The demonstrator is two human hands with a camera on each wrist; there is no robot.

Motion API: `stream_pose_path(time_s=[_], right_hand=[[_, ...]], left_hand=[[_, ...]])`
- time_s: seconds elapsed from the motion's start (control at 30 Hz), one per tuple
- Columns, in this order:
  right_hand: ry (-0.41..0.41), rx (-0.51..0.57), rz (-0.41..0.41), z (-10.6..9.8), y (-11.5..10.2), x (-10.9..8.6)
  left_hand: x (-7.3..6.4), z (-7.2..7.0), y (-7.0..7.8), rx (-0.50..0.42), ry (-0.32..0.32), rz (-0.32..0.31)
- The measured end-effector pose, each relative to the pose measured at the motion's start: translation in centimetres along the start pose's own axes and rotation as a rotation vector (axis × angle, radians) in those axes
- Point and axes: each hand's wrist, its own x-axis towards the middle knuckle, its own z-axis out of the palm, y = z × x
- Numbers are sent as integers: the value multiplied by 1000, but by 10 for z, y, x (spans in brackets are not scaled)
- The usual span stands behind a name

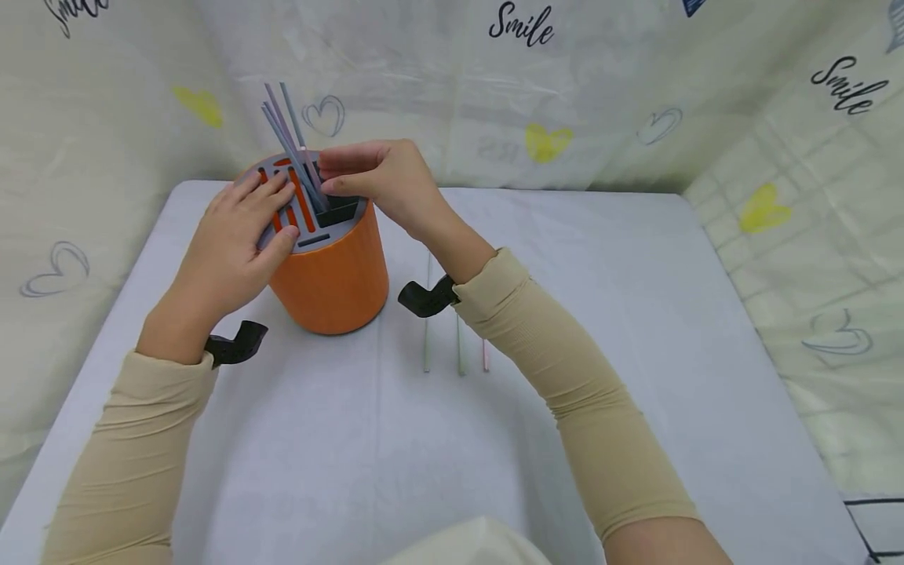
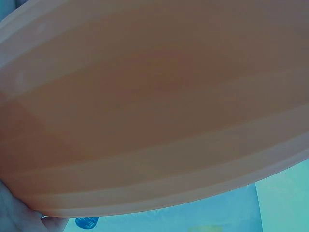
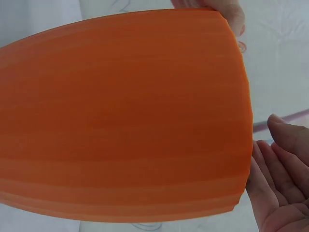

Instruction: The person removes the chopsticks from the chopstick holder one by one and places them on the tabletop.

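An orange round holder [image 1: 332, 290] with a grey slotted top stands at the back left of the table. Several thin pastel straws [image 1: 288, 137] lean upright out of its dark square opening. My left hand [image 1: 229, 243] rests on the slotted top, fingers spread near the left rim. At the opening's right side is my right hand [image 1: 395, 180], its fingertips beside the straws. The right wrist view shows the thumb [image 3: 285, 130] apart from the fingers, with a straw [image 3: 297, 116] passing by the thumb. The holder's wall [image 2: 154, 96] fills most of the left wrist view.
Three straws lie on the white table, a pale one [image 1: 427, 349], a green one [image 1: 461, 353] and a pink one [image 1: 486, 359], partly hidden under my right forearm. A patterned curtain [image 1: 600, 94] hangs behind the table. Black wrist mounts [image 1: 238, 344] stick out from both wrists.
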Motion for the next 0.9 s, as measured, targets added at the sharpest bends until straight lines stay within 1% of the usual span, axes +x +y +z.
stream_pose_path(time_s=[0.1, 0.2, 0.43, 0.57, 0.7, 0.8, 0.9], right_hand=[[-29, -8, -26, 4, 1, 1], [-34, -43, -40, 6, 2, 3], [21, -112, -38, 8, 6, 11], [43, -124, -74, 10, 4, 10], [62, -102, -136, 11, -4, 6], [77, -62, -190, 10, -11, 4], [90, 4, -230, 8, -17, 2]], left_hand=[[0, 0, 1, 0, 0, -1], [0, 0, 2, -4, -4, -9], [1, 0, 3, -1, -8, -12], [0, 0, 4, 2, -5, -13], [0, 0, 3, 6, -2, -16], [0, 0, 3, 7, 1, -13], [1, 0, 3, -1, -4, -12]])
